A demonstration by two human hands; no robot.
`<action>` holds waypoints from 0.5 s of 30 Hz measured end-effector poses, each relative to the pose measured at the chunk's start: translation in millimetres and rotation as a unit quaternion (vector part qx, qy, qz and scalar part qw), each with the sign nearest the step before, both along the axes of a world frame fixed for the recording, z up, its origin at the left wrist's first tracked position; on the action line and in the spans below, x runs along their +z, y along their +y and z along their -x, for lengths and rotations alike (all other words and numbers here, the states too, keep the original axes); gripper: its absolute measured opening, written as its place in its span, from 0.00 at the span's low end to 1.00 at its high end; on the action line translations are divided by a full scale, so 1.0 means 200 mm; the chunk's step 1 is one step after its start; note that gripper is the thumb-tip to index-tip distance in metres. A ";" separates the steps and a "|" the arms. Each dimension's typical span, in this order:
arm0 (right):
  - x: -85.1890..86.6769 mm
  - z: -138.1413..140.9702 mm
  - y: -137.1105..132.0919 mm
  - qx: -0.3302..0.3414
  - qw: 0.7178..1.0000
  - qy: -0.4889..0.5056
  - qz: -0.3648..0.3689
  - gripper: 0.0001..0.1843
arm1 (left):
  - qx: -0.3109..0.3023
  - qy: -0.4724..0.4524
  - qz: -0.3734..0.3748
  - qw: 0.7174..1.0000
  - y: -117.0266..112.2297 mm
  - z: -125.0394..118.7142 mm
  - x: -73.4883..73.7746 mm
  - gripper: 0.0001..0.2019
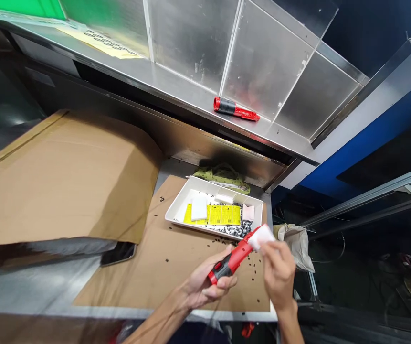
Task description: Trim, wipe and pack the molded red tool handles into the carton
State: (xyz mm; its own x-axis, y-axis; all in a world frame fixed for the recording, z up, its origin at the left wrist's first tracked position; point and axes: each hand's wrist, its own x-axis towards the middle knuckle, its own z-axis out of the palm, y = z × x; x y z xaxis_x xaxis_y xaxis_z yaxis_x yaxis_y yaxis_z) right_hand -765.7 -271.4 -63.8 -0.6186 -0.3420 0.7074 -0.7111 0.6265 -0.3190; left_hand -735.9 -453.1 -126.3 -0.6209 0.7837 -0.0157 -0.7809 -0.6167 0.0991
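My left hand (205, 282) is closed around a red-and-black tubular tool housing (239, 255), tilted with its far end up and to the right. In my right hand (280, 270), a white pad (261, 236) is pinched between the fingers and pressed against that far end. Just beyond both hands sits a white plastic tray (176, 220). It holds yellow printed label strips (223, 215), a white block (199, 209), a pinkish pad (248, 213) and many small black pieces (239, 229). More black bits lie scattered on the cardboard sheet (191, 267) below.
A similar red-and-black housing (226, 106) rests on the metal shelf (187, 102) above. To the left stands a large cardboard box (69, 181), with a dark phone-like object (119, 253) by its lower edge. A green patterned pouch (223, 177) lies behind the tray; a pale bag (296, 246) hangs at right.
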 end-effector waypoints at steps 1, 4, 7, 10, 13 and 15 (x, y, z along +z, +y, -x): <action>-0.01 0.00 -0.01 -0.025 1.000 0.012 0.012 0.14 | -0.019 -0.015 -0.048 0.999 0.00 0.00 -0.01 0.23; -0.04 -0.01 -0.06 -0.010 1.000 0.002 0.025 0.17 | -0.054 -0.075 -0.160 0.983 0.02 0.01 -0.03 0.23; -0.06 -0.02 -0.08 0.030 0.999 -0.012 0.020 0.19 | -0.039 -0.127 -0.194 0.972 0.03 0.01 -0.03 0.20; -0.06 -0.01 -0.08 -0.019 0.999 0.006 0.044 0.18 | -0.033 -0.140 -0.201 0.969 0.03 0.01 -0.02 0.23; -0.06 -0.01 -0.09 0.017 0.999 -0.013 0.034 0.18 | -0.024 -0.149 -0.181 0.972 0.02 0.02 0.01 0.19; -0.06 -0.01 -0.09 0.036 0.998 -0.036 0.026 0.18 | -0.008 -0.132 -0.113 0.985 0.02 0.03 0.04 0.18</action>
